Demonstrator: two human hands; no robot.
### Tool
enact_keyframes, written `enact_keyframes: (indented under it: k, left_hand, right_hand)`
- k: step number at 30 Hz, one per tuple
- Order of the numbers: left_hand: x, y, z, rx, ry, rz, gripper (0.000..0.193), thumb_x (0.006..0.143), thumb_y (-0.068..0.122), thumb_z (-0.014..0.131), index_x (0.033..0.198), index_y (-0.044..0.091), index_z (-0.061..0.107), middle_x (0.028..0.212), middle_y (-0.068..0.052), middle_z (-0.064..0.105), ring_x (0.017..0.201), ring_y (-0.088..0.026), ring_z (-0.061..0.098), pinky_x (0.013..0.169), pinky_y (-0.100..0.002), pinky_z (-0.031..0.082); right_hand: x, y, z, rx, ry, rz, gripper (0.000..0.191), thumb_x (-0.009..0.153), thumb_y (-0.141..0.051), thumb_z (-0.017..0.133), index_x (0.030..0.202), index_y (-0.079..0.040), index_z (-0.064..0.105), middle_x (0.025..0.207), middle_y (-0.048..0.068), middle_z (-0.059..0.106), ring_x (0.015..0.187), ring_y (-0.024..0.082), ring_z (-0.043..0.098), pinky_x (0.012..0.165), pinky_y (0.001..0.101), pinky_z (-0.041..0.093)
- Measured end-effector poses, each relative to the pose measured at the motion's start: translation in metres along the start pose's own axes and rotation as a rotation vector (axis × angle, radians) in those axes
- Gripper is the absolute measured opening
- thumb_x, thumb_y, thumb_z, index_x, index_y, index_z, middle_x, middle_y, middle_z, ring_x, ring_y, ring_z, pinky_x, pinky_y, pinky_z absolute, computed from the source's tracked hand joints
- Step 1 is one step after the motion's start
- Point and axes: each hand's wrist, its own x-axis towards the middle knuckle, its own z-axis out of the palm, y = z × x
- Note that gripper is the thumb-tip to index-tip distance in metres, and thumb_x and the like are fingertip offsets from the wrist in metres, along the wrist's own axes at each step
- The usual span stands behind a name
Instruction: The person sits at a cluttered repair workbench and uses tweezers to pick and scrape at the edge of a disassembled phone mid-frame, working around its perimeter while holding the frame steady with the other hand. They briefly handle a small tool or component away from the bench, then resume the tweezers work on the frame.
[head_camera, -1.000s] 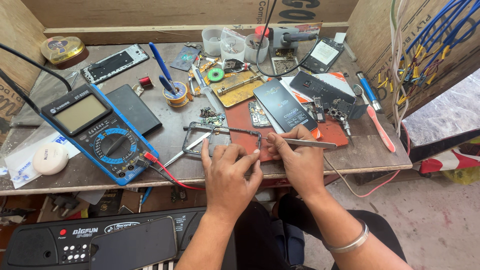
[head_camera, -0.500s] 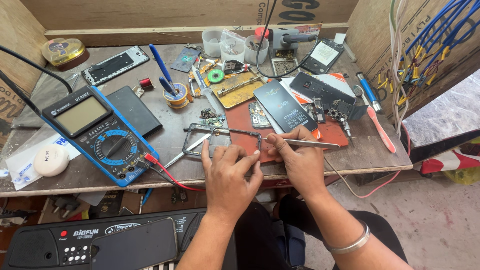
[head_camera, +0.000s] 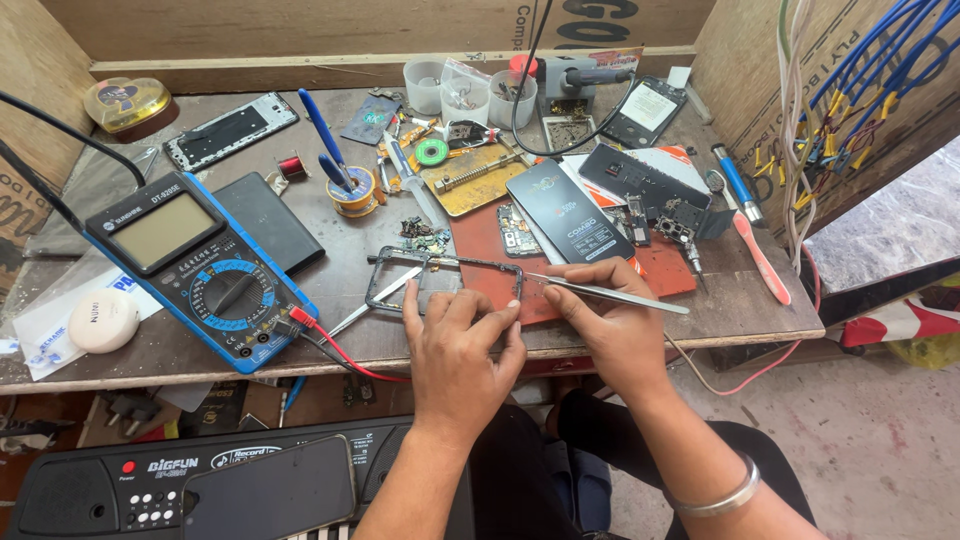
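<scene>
Two hands (head_camera: 460, 345) (head_camera: 610, 325) over cluttered wooden bench (head_camera: 700, 320), plywood walls (head_camera: 300, 25).

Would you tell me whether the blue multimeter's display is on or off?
Apparently off: the multimeter lies face up, its grey display shows no digits. Glare cannot be ruled out.
</scene>
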Motion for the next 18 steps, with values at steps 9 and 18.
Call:
enact_keyframes:
  k: [9,18]
  left_hand:
    - [-0.0001,-0.0005,-0.0001,0.008,-0.012,-0.006,0.014,0.081,0.018,0.077,0.094,0.015,0.081,0.087,0.001,0.062,0.092,-0.022,0.058,0.118,-0.064,0.028]
    - [0.0002,-0.0007,0.0002,0.005,-0.010,0.001,0.013,0.081,0.019,0.077,0.093,0.015,0.081,0.088,0.001,0.062,0.093,-0.022,0.058,0.117,-0.065,0.028]
  right_hand:
    - [-0.0002,-0.0012,-0.0012,0.019,0.046,0.030,0.018,0.096,-0.009,0.071,0.108,0.000,0.060,0.105,0.011,0.075,0.094,0.013,0.073,0.085,0.0269,0.060]
    - [-0.0021,-0.0050,0.0017,-0.133,-0.046,0.014,0.020,0.091,-0.007,0.074,0.107,0.000,0.065,0.101,0.008,0.077,0.091,0.009,0.073,0.080,0.0243,0.061]
